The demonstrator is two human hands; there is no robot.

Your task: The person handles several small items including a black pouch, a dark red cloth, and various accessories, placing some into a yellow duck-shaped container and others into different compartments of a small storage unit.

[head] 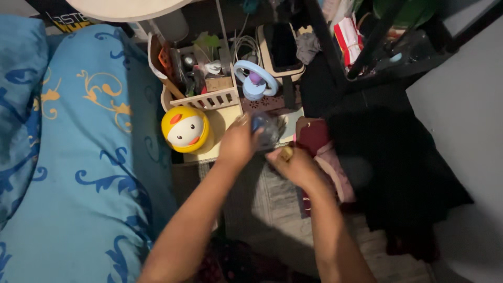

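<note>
1. Two bare hands meet over a cream tray.
2. Left hand is curled round a small bluish clear object, held just above the right hand.
3. Right hand is half closed, something gold at its fingertips.
4. Too blurred to tell the object's long axis or which way it points.
5. Yellow round toy sits nearby, on the left.

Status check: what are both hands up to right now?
Left hand gripping small bluish object, blurred. Right hand just below it. Yellow round toy beside, clear of hands.
</note>
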